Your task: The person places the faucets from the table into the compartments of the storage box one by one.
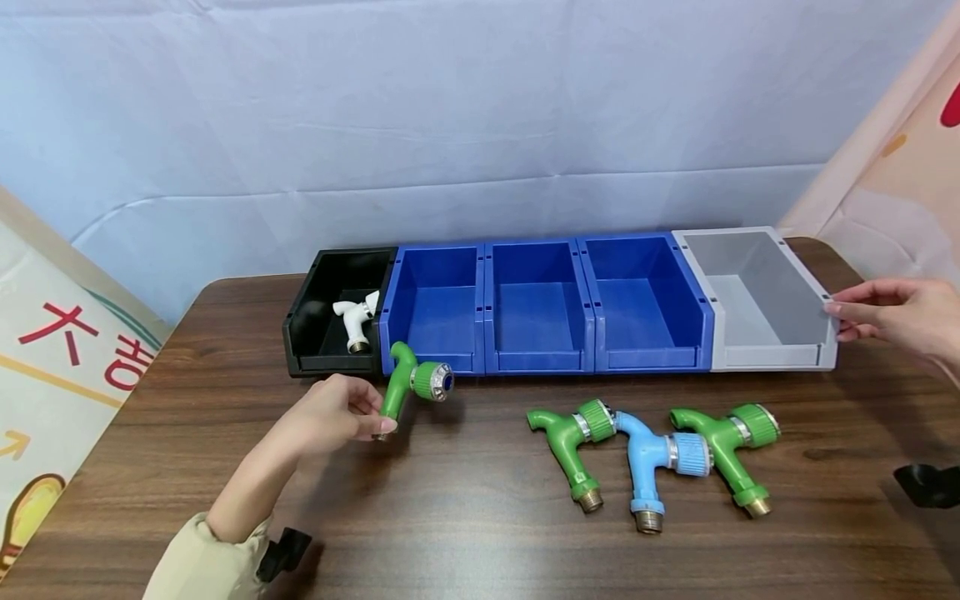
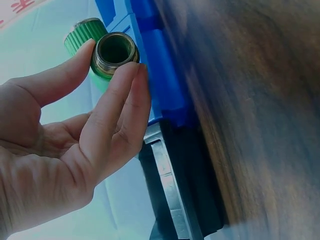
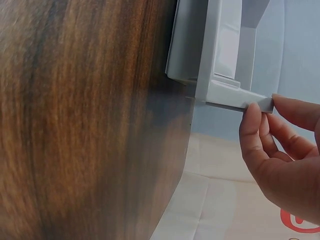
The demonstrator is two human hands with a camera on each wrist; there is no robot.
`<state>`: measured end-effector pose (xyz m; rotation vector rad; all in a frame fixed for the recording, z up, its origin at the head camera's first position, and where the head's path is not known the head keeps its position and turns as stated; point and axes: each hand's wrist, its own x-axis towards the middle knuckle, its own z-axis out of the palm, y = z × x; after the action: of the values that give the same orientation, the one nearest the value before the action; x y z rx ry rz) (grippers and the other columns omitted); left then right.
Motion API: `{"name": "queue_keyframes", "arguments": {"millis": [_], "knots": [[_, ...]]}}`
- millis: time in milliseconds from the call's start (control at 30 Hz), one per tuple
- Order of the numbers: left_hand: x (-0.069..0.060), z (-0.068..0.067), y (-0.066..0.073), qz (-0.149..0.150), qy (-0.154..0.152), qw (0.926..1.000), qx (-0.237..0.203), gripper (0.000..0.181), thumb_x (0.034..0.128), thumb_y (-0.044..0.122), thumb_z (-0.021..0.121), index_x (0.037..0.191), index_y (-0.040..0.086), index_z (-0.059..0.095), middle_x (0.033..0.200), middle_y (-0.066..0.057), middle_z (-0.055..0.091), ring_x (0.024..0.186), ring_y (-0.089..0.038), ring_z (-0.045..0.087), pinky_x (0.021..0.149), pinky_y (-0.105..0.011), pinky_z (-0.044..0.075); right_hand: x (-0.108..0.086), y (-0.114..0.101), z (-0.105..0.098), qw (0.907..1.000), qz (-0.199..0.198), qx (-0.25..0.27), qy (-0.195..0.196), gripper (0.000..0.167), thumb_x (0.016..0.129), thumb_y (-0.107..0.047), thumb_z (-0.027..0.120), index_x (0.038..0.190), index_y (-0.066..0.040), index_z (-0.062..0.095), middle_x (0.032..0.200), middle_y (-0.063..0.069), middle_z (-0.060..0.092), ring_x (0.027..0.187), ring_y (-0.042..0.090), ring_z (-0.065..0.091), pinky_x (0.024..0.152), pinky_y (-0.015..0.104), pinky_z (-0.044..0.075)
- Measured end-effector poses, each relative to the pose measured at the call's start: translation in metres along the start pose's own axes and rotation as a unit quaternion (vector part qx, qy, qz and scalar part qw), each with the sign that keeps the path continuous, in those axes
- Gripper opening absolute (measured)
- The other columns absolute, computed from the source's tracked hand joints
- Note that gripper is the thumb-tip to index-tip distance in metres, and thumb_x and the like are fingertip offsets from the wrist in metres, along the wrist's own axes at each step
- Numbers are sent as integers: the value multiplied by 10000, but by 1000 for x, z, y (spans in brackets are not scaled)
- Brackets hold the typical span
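My left hand (image 1: 330, 410) pinches a green tap (image 1: 400, 382) by its threaded end, in front of the black bin and the first blue bin. In the left wrist view the brass thread (image 2: 116, 53) points at the camera, between thumb and fingers. A white tap (image 1: 355, 321) lies in the black bin (image 1: 330, 364). My right hand (image 1: 903, 321) pinches the front right corner of the grey bin (image 1: 776, 358); the right wrist view shows thumb and fingertips on its rim (image 3: 232, 97). On the table, a blue tap (image 1: 647, 458) lies between two green taps (image 1: 567, 446) (image 1: 729, 450).
Three blue bins (image 1: 431, 364) (image 1: 540, 362) (image 1: 652, 360) stand in a row between the black and grey ones, along the back of the brown wooden table (image 1: 465, 525). A pale cloth (image 1: 450, 108) hangs behind. Printed sheets (image 1: 60, 400) flank the table.
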<state>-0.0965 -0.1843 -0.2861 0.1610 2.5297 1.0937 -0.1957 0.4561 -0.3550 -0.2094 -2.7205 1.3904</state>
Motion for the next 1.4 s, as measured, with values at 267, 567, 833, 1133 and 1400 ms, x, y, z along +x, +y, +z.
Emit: {"name": "queue_keyframes", "arguments": {"millis": [267,567,833,1133,1400], "knots": [[6,-3,6,-37,2,10000,66,168,796,95,713,858,-29,616,730,-45,619,674,-141,614,649,-324,551,-8,-13,3,9999,-39,141,-8,103,822,-233,691,880,-152,665,685,-105,595,550,173,605,503,261,538],[15,-5,10,-55,24,9997,221,178,814,112,699,872,-34,615,727,-44,629,695,-183,641,656,-330,553,-24,-40,7,9998,-13,196,-89,81,847,-168,663,890,-100,673,683,-105,605,532,139,603,507,251,536],[22,-8,13,-139,98,9996,230,206,824,139,694,892,-43,625,742,-57,640,712,-216,653,669,-338,552,-23,-42,8,10000,44,67,-59,147,862,-166,642,906,-26,646,678,-104,586,532,142,593,507,253,536],[30,-10,19,-253,189,9995,64,217,842,140,676,919,-57,626,776,-81,642,737,-233,656,695,-353,547,3,7,-2,9994,-106,330,-14,33,821,-205,696,845,-213,675,684,-74,631,540,189,616,491,283,539],[35,-15,25,-331,251,9989,239,237,853,186,667,929,-37,646,806,-78,653,758,-229,661,728,-361,535,-15,-23,5,9995,-43,293,-84,86,848,-179,663,874,-97,666,678,-78,619,528,161,609,495,278,537]]}}
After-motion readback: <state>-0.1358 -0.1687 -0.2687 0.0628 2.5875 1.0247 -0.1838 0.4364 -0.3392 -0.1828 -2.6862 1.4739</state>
